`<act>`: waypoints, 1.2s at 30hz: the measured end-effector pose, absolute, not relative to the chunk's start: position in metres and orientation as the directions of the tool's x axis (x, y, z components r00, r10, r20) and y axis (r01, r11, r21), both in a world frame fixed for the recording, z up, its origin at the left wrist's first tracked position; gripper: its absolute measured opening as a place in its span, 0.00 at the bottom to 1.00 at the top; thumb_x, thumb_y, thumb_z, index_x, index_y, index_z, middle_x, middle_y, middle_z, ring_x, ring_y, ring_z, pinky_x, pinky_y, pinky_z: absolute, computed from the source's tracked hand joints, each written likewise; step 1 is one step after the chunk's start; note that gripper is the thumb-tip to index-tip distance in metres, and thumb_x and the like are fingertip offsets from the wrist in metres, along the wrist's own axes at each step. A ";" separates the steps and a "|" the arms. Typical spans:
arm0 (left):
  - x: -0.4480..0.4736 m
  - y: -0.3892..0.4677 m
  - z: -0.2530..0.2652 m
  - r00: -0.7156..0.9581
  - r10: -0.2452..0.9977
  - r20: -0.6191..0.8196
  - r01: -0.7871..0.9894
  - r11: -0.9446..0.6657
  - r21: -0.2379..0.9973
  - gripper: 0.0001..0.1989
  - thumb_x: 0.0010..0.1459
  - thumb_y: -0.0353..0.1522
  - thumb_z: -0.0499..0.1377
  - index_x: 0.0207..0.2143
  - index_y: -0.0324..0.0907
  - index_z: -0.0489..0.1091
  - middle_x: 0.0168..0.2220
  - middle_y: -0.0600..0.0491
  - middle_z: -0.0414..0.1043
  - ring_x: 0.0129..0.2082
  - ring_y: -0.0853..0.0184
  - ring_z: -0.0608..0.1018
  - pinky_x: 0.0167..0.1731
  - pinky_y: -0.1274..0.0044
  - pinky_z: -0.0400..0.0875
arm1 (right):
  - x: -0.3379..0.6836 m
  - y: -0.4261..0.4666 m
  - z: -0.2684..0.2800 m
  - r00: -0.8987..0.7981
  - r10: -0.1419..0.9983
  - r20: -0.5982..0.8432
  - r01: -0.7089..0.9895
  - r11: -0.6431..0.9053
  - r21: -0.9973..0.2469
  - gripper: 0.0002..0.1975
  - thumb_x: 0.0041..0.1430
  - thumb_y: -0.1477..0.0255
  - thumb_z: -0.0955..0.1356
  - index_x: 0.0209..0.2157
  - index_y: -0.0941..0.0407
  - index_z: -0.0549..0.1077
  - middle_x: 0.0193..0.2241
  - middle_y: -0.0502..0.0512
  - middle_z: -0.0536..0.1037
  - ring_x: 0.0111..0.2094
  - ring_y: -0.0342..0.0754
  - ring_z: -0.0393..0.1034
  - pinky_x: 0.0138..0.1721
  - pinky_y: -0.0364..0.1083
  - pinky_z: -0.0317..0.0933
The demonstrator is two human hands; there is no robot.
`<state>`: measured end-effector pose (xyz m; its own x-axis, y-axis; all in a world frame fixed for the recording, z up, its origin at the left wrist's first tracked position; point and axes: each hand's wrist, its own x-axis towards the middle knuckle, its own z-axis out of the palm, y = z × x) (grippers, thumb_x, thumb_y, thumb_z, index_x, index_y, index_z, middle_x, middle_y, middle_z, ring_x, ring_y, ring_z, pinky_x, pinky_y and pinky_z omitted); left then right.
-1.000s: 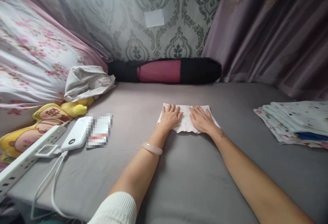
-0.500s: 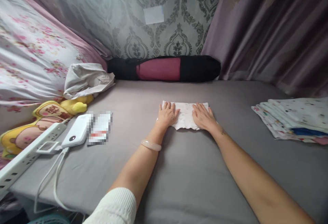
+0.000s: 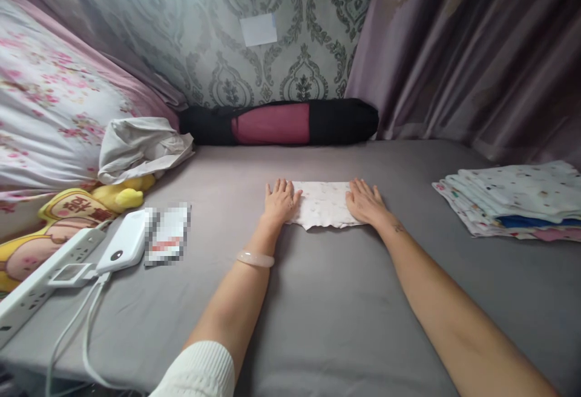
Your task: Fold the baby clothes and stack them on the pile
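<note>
A white folded cloth (image 3: 322, 203) with small faint prints lies flat on the grey bed sheet (image 3: 345, 300), its near edge wavy. My left hand (image 3: 280, 201) rests palm down over the cloth's left edge, fingers apart. On the opposite edge lies my right hand (image 3: 365, 203), also flat and with fingers spread. Neither hand grips anything. A pale bangle (image 3: 255, 258) circles my left wrist.
Folded printed cloths (image 3: 521, 197) are stacked at the right. To the left are a power strip (image 3: 49, 282), a white power bank (image 3: 127, 239) with cables, a blurred packet (image 3: 167, 233) and a yellow plush (image 3: 68, 221). A black and red roll (image 3: 276, 123) lies along the wall.
Both hands have slid outward on the cloth, the left more clearly, baring more of its middle, which looks smoother. The camera view has turned slightly to the right.
</note>
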<state>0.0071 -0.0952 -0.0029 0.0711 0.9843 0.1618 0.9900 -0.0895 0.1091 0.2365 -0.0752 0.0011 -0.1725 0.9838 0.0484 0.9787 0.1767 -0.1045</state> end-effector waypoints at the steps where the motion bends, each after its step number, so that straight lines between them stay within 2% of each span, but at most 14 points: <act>1: 0.004 -0.094 -0.003 0.063 0.987 0.146 0.990 -0.079 0.113 0.30 0.67 0.44 0.38 0.63 0.37 0.56 0.66 0.38 0.52 0.67 0.53 0.53 0.63 0.53 0.43 | 0.240 -0.074 0.000 -0.165 0.986 0.033 0.980 0.168 -0.105 0.31 0.66 0.66 0.48 0.66 0.66 0.52 0.67 0.63 0.49 0.68 0.55 0.40 0.66 0.60 0.34; 5: -0.003 -0.091 -0.006 0.054 0.997 0.063 0.987 -0.063 0.149 0.32 0.67 0.46 0.36 0.64 0.37 0.53 0.67 0.39 0.49 0.67 0.52 0.52 0.62 0.53 0.43 | 0.245 -0.071 -0.005 -0.163 0.986 -0.026 0.982 0.159 -0.105 0.32 0.66 0.65 0.48 0.66 0.68 0.51 0.67 0.64 0.48 0.67 0.55 0.41 0.66 0.58 0.37; 13: -0.004 -0.089 -0.008 0.034 0.999 0.015 0.978 -0.036 0.205 0.33 0.66 0.47 0.35 0.65 0.38 0.51 0.68 0.42 0.45 0.68 0.52 0.49 0.62 0.51 0.41 | 0.242 -0.074 0.001 -0.147 0.986 -0.078 0.985 0.139 -0.100 0.32 0.66 0.65 0.47 0.67 0.67 0.49 0.68 0.62 0.46 0.68 0.54 0.39 0.66 0.59 0.35; 16: -0.003 -0.091 -0.004 0.039 0.998 0.043 0.981 -0.047 0.190 0.32 0.66 0.46 0.35 0.65 0.38 0.53 0.68 0.42 0.47 0.68 0.52 0.49 0.63 0.51 0.40 | 0.241 -0.075 0.005 -0.152 0.986 -0.067 0.985 0.145 -0.092 0.32 0.66 0.65 0.46 0.66 0.66 0.49 0.68 0.61 0.47 0.68 0.54 0.39 0.66 0.60 0.34; 20: 0.000 -0.092 -0.002 0.047 0.990 0.131 0.984 -0.068 0.165 0.31 0.67 0.44 0.36 0.64 0.37 0.54 0.68 0.43 0.48 0.68 0.54 0.48 0.64 0.53 0.37 | 0.236 -0.073 0.006 -0.210 0.977 0.033 0.975 0.211 -0.068 0.32 0.66 0.65 0.47 0.66 0.66 0.50 0.67 0.62 0.48 0.68 0.53 0.39 0.66 0.59 0.32; 27: 0.002 -0.090 -0.007 0.090 0.993 0.073 0.977 -0.102 0.186 0.29 0.67 0.44 0.38 0.63 0.38 0.55 0.66 0.41 0.52 0.67 0.54 0.52 0.63 0.53 0.41 | 0.235 -0.068 -0.007 -0.210 0.977 -0.038 0.976 0.207 -0.071 0.32 0.66 0.64 0.48 0.66 0.66 0.51 0.67 0.63 0.49 0.67 0.55 0.41 0.65 0.58 0.37; 36: 0.014 -0.096 -0.003 0.126 0.976 0.179 0.980 -0.150 0.129 0.29 0.67 0.43 0.39 0.62 0.36 0.57 0.66 0.39 0.53 0.67 0.53 0.52 0.63 0.53 0.40 | 0.223 -0.075 0.003 -0.244 0.969 0.042 0.966 0.246 -0.083 0.31 0.66 0.65 0.49 0.65 0.65 0.55 0.66 0.63 0.53 0.67 0.55 0.43 0.65 0.61 0.34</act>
